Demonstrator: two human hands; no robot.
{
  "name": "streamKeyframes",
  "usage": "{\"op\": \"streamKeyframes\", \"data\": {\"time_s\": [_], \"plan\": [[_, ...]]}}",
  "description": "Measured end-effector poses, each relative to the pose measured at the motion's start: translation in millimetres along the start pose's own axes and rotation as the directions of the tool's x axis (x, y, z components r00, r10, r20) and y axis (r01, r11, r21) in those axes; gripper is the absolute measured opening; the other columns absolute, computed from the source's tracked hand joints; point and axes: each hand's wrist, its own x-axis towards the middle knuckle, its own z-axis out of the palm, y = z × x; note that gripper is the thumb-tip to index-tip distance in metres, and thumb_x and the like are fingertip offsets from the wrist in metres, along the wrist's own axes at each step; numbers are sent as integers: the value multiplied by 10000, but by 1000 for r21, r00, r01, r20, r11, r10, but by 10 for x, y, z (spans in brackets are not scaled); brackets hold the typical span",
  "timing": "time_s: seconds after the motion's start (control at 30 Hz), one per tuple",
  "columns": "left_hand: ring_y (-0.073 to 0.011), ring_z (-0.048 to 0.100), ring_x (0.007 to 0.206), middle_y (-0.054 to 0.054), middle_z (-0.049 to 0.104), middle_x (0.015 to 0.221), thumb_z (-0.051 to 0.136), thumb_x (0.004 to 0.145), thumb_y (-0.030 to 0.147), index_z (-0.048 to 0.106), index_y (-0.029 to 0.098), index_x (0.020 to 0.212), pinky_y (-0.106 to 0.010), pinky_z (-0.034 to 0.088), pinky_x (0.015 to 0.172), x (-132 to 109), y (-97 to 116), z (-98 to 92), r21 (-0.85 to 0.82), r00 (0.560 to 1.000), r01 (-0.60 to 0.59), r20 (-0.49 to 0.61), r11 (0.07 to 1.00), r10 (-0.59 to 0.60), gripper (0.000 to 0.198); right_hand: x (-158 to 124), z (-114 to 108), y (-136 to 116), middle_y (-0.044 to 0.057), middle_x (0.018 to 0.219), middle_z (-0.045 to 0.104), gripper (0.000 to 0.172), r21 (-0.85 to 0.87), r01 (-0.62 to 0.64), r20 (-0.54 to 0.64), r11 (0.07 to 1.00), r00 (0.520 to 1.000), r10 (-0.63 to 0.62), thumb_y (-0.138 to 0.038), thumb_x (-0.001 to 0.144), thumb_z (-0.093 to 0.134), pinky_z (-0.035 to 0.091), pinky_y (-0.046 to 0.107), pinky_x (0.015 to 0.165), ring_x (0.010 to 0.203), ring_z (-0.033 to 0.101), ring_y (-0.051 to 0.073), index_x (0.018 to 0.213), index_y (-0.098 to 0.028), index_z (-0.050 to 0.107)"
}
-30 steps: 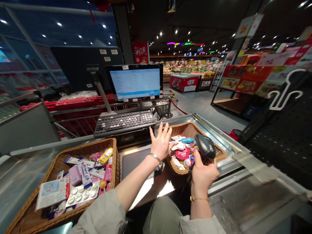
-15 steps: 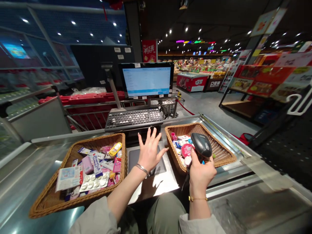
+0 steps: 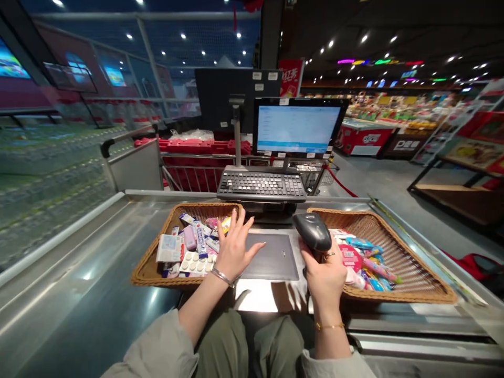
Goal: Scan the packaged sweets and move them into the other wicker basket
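Black and glossy, the handheld scanner (image 3: pixel 313 231) sits in your right hand (image 3: pixel 326 273), fingers curled firmly round its handle, at the left end of the right wicker basket (image 3: pixel 421 270), where small packaged items (image 3: pixel 352 257) lie heaped; your left hand (image 3: pixel 235 252) hangs over the right side of the left wicker basket (image 3: pixel 146 265), fingers spread wide and holding nothing, near a white blister pack (image 3: pixel 194 264); between the baskets lies a grey pad (image 3: pixel 275 257), and on the far side stand a keyboard (image 3: pixel 262 184) and a lit monitor (image 3: pixel 297 128)
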Motion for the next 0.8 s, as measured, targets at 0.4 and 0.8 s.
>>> {"op": "streamKeyframes", "data": {"time_s": [0.4, 0.8], "plan": [[-353, 218, 1481, -182, 302, 1574, 533, 919, 502, 427, 166, 1437, -702, 61, 1155, -381, -934, -276, 219, 989, 121, 61, 968, -137, 626, -214, 642, -94, 96, 1184, 692, 342, -10, 199, 332, 980, 925, -185, -485, 783, 676, 374, 537, 1103, 1309, 497, 306, 996, -225, 737], [-351, 225, 1480, -181, 319, 1570, 605, 878, 475, 453, 152, 1418, -703, 63, 1157, -204, -1444, -289, 254, 965, 50, 235, 966, -112, 647, -292, 1108, -162, 91, 1178, 698, 264, -69, 273, 505, 959, 839, -203, -415, 757, 680, 358, 565, 1085, 1295, 508, 327, 936, -235, 752]]}}
